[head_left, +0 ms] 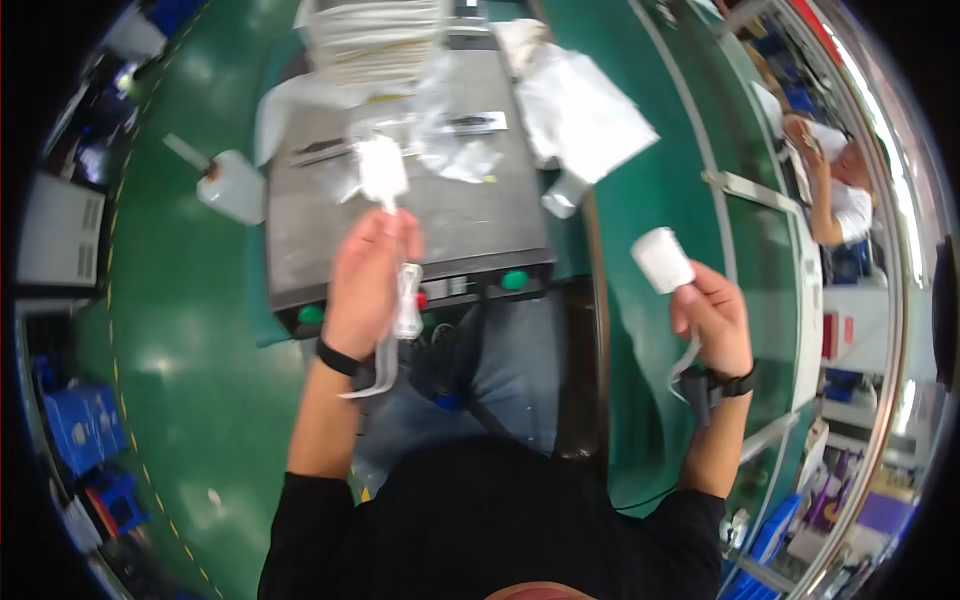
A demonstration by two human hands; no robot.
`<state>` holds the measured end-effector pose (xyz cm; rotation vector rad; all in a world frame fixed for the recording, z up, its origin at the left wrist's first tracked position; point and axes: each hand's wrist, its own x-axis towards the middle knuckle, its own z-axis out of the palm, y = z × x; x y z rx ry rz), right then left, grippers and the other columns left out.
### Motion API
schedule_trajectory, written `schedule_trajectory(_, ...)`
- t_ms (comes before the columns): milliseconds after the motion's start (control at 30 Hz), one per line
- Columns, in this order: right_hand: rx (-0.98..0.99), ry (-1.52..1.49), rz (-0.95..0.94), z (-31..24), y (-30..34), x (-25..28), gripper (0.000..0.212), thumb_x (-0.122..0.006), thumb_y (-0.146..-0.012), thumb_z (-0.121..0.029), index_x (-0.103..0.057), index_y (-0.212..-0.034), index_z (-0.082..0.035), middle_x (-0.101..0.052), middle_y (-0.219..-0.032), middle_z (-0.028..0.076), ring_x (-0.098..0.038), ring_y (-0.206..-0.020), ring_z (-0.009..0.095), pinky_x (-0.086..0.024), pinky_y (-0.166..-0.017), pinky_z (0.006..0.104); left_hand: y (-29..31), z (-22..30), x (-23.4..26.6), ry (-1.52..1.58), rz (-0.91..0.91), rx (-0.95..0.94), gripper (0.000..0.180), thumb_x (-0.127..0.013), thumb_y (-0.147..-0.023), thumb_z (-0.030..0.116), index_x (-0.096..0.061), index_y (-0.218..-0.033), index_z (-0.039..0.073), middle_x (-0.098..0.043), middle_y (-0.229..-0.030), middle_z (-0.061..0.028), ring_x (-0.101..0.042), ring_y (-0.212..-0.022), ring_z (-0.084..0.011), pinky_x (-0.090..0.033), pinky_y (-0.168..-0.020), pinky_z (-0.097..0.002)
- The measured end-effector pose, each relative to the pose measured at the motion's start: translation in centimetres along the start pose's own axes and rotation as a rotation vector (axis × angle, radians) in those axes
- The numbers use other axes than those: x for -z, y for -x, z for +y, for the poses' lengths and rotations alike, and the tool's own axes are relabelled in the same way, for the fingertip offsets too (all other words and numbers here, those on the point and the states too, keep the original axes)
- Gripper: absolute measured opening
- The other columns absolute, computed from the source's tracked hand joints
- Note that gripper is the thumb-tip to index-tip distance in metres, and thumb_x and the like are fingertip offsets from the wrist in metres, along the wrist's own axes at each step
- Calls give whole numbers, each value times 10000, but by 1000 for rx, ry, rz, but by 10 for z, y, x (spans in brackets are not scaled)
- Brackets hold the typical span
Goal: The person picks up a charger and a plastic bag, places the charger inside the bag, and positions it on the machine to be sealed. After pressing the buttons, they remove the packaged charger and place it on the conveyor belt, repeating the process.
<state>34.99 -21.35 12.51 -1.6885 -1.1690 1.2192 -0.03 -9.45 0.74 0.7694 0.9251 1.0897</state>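
My left hand is closed over the near edge of a grey-topped machine. It grips a white block with a cable, overexposed and blurred; a bundled length of white cable hangs beside the fingers. Out to the right, above the green bench surface, my right hand pinches a white rounded block by its lower end. From that hand a thin white strip or cord dangles by the wrist. Clear plastic bags lie on the machine top beyond my left hand.
Green buttons and a red one line the machine's front. A stack of white layered material stands at its far end. White bags lie to the right, a white bottle to the left. A person works at far right.
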Motion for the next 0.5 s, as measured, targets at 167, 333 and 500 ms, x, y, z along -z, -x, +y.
schedule_trajectory(167,191,-73,-141,-19,-94,-133,340,-545,-1012,-184,-606,-1286,9,-513,-651,-39,-439,-555,62,-359,-511,230,49,-13,10,451,-295,-50,213,-443,-1071,185,-569,-1096,15,-504,-766,11,-482,-688,-116,-401,-639,-256)
schedule_trajectory(333,551,661,117,-26,-179,-205,369,-560,-1017,-259,-607,-1293,-19,-679,-756,57,-633,-634,155,-474,-550,301,97,-39,47,626,-419,-14,243,-432,-1079,199,-563,-1107,-5,-488,-789,-20,-467,-717,-111,-413,-675,-268)
schedule_trajectory(500,419,1332,270,-39,-177,-251,480,-584,-997,-379,-568,-1391,-104,-753,-862,136,-737,-786,313,-571,-654,386,134,-63,79,-71,-29,-308,297,-501,-1065,264,-540,-1194,0,-537,-812,-39,-500,-749,-117,-443,-736,-288)
